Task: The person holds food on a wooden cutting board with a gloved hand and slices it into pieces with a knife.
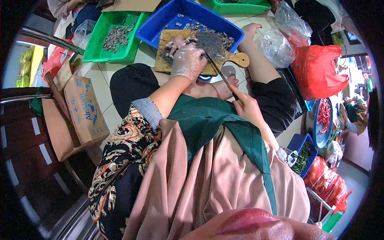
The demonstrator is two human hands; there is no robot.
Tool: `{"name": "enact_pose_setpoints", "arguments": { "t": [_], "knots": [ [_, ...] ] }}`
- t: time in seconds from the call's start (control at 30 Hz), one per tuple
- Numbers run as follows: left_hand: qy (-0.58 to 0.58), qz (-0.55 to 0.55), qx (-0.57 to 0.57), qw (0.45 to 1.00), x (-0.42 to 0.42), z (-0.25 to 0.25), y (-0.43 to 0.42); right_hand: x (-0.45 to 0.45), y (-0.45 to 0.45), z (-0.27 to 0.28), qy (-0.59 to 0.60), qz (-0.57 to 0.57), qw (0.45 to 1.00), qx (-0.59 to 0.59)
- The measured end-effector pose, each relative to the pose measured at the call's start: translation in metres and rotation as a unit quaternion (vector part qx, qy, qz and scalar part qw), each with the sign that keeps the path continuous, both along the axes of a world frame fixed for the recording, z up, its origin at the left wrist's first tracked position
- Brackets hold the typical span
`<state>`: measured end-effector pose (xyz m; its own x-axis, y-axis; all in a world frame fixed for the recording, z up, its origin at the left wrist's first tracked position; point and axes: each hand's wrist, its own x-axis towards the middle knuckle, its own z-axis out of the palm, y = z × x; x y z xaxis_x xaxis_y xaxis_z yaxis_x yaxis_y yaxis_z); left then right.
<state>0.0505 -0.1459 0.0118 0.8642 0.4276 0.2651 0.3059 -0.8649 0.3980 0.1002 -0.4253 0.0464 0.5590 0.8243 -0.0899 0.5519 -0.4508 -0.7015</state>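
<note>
My left hand (188, 61), in a clear plastic glove, is closed on pale pinkish meat (176, 43) lying on a worn wooden cutting board (163, 51); its fingertips are partly hidden. In my right hand (249, 107), which is bare, is the dark handle of a long knife (219, 71). The blade points up and left, its tip close to my left hand at the board. A blue tray (154, 25) lies under the board's far side and holds many small grey cut pieces (226, 40). The board's round handle (241, 59) points right.
A green tray (89, 50) with grey pieces stands left, above an open cardboard box (86, 108). To the right are clear plastic bags (276, 48), a red bag (320, 72), red chillies (324, 114) and green chillies (303, 157). Other people are partly visible at the edges.
</note>
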Motion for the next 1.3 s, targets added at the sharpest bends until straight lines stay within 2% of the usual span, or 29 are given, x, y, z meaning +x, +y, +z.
{"name": "enact_pose_setpoints", "arguments": {
  "t": [0.1,0.2,0.3,0.4,0.53,0.6,0.8,0.9,1.3],
  "knots": [
    [0.013,-0.001,0.000,1.000,-0.002,0.003,-0.001,-0.001,-0.001,-0.003,-0.006,-0.004,1.000,0.010],
    [-0.047,0.006,0.037,0.998,-0.005,-0.002,-0.001,-0.001,0.001,-0.009,-0.019,-0.017,0.999,0.023],
    [0.027,0.011,0.015,0.999,-0.010,0.003,0.005,-0.001,0.007,-0.006,-0.021,-0.028,0.999,0.022],
    [-0.010,0.014,0.032,0.999,-0.013,-0.001,0.004,-0.002,0.006,-0.008,-0.017,-0.031,0.999,0.037],
    [-0.038,0.045,0.002,0.998,-0.015,-0.002,0.004,-0.003,0.007,-0.011,-0.018,-0.037,0.997,0.058],
    [-0.068,0.054,0.003,0.996,-0.014,-0.005,0.005,-0.004,0.006,-0.005,0.003,-0.045,0.999,0.024],
    [-0.072,0.008,0.035,0.997,-0.005,-0.004,0.004,-0.003,0.010,-0.004,-0.008,-0.032,0.999,0.015],
    [-0.044,0.002,-0.003,0.999,0.005,-0.004,0.001,-0.001,0.012,-0.006,-0.017,-0.021,0.999,0.032],
    [-0.030,-0.008,0.040,0.999,0.017,-0.009,0.008,0.002,0.013,-0.005,-0.020,-0.022,0.999,0.045]
  ]
}}
